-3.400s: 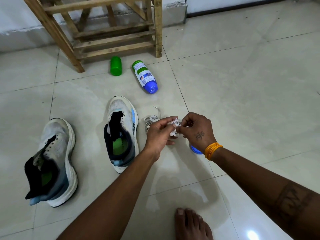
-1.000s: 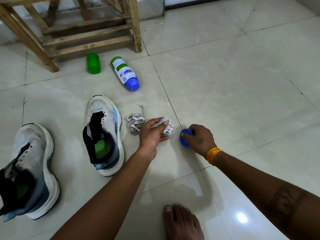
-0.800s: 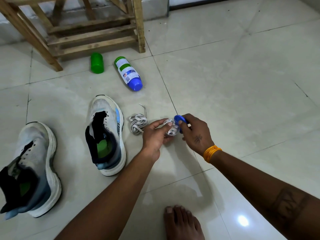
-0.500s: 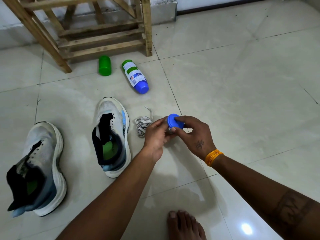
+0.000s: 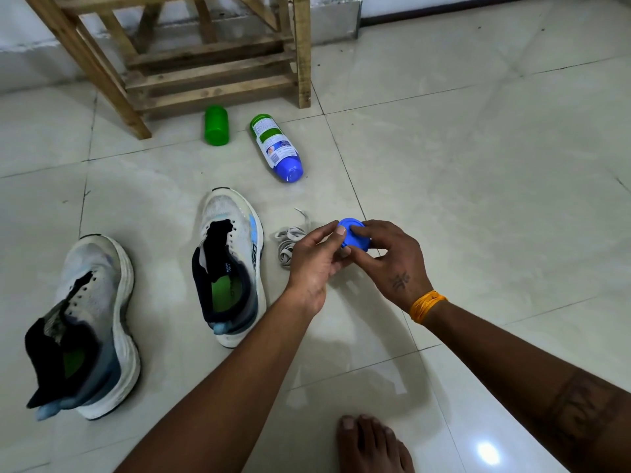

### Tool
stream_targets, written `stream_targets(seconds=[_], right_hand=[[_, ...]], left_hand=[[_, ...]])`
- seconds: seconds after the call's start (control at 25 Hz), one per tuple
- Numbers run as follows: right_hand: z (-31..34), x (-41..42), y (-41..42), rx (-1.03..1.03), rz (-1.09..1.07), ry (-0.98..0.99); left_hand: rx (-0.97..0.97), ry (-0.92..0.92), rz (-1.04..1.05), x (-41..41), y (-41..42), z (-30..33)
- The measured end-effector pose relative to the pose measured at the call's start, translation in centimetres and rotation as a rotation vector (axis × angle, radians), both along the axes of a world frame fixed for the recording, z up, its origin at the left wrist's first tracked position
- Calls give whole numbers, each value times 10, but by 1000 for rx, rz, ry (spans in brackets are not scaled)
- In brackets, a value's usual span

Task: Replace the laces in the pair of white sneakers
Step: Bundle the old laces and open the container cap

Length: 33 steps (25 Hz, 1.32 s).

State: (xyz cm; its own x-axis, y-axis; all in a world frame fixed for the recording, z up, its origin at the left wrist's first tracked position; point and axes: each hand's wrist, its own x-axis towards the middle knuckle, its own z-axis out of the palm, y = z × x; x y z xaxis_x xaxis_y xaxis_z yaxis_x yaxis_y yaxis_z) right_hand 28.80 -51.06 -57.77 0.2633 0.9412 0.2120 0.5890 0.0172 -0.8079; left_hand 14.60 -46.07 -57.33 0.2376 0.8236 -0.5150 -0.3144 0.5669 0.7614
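Floor [image 5: 478,165], pale glazed tiles, is carrying everything listed below; a wooden rack [image 5: 211,63] is standing at its far left edge against the wall.

Sneakers, pair, white with dark collars and green insoles, both unlaced: the left sneaker [image 5: 85,322] is lying toward the floor's near left edge, the right sneaker [image 5: 235,261] is standing just left of the hands, toe pointing toward the rack. Eyelets on both are showing empty.

Bottle [image 5: 278,148], white with a blue end, is lying on its side beyond the sneakers; a green cap [image 5: 216,125] is standing just beside it, apart.

Bare foot [image 5: 372,445] is resting at the floor's near edge.

Left hand [image 5: 316,261] and right hand [image 5: 392,257] are meeting above the floor; both are curling fingers round a blue lid [image 5: 351,233], the thumbs pressing on its top. Whether a lace is bundled beneath the lid cannot be told, as the hands are covering it.

Loose lace [image 5: 288,244], grey-white, is lying coiled on the floor between the right sneaker and the left hand.

Step in hand, as judged: the old laces are already out, and the person is handling the lid rather than threading. Next move is likely calling for setting the lid down, freeing a lace end, and feeding it through the lowest eyelets of the nearer sneaker.
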Motion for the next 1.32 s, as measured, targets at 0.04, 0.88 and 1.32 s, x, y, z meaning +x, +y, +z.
stream_targets(seconds=[0.04,0.88,1.32], right_hand=[[-2,-1,0,-1,12,-19],[10,-9,7,-34,-53,-82],[28,-18,11,-33,40,276]], left_hand=[[-5,13,3,-1,1,0],[87,-10,-79,-4,-2,19],[186,-44,-68,-19,12,22]])
